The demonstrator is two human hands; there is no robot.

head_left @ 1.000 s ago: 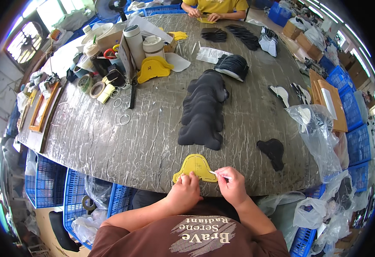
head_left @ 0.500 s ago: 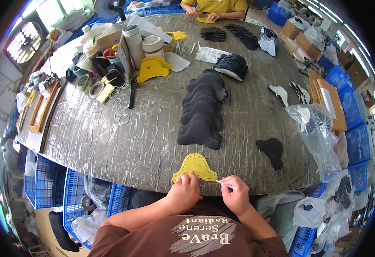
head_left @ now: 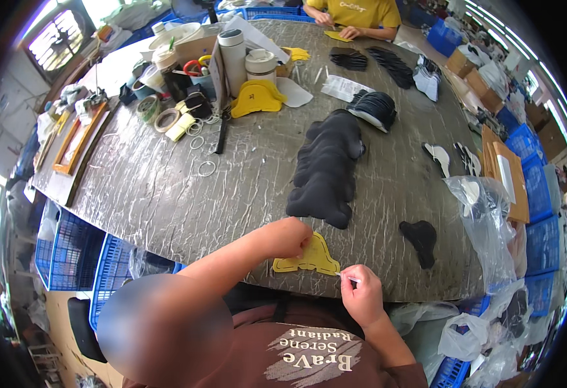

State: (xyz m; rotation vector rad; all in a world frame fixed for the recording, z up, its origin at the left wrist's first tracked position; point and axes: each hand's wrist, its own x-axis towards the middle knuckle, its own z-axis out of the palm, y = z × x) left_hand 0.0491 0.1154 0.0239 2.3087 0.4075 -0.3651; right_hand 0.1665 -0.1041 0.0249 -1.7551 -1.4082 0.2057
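Lying flat at the near edge of the grey table [head_left: 167, 194], just in front of the person's chest: one yellow cut piece [head_left: 306, 258], tongue-shaped with a flared base.

Left hand [head_left: 288, 237]: rests on the upper left part of the yellow cut piece, fingers curled closed against it, pressing it to the table.

Right hand [head_left: 361, 296]: just right of the yellow cut piece's lower corner, fingers closed in a pinch on a thin white strip [head_left: 347, 278] that meets that corner.

Beyond the yellow cut piece, toward the table's middle: a row of black cut pieces [head_left: 327, 169], overlapped in a long stack. To the right of the yellow cut piece, apart from it: a single black piece [head_left: 420, 240]. Further right, at the table's edge: a clear plastic bag [head_left: 487, 220].

Far left of the yellow cut piece: tape rolls [head_left: 157, 115], a white cylinder container [head_left: 235, 55], a second yellow shape [head_left: 257, 97].

Far side of the table: another person in a yellow shirt [head_left: 358, 11].
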